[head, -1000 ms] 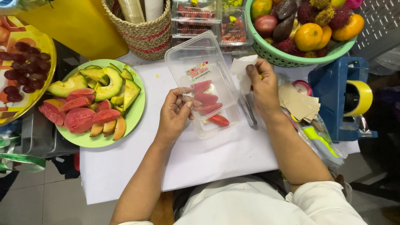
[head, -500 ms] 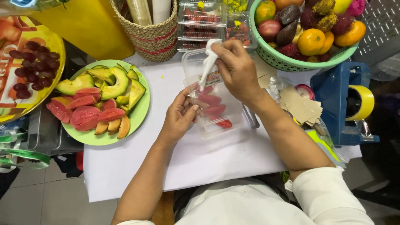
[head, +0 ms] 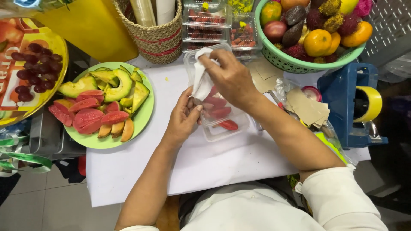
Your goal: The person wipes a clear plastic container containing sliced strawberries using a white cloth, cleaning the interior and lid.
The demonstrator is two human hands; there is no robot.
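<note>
Two bare hands meet over a clear plastic clamshell box (head: 222,124) that sits on the white paper sheet (head: 222,162) covering the table. We see the right hand (head: 231,79) above the box's far end, its grip pinched on a crumpled white tissue (head: 201,81) that hangs down towards the opening. The left hand (head: 184,117) lies against the box's near left side, fingers curled and touching the plastic wall just below the tissue; we cannot tell whether it pinches the wall or only rests on it. Inside the box lie red fruit slices (head: 220,112), one close to the front right corner.

Left of the box stands a round green plate (head: 145,115) with avocado wedges, pink-red slices and orange pieces. Further left we see a yellow round tray (head: 51,47) carrying dark grapes, its face printed in red and yellow. Behind the hands stand stacked clear lidded boxes (head: 207,21) filled with red fruit, each with a small yellow label on the lid, next to a woven straw basket (head: 156,34) holding pale rolls. A green plastic basket (head: 299,64) of mixed fruit sits at the far right. Nearer, brown paper squares (head: 308,107) lie just beside a blue tape dispenser (head: 346,102) with a yellow roll.
</note>
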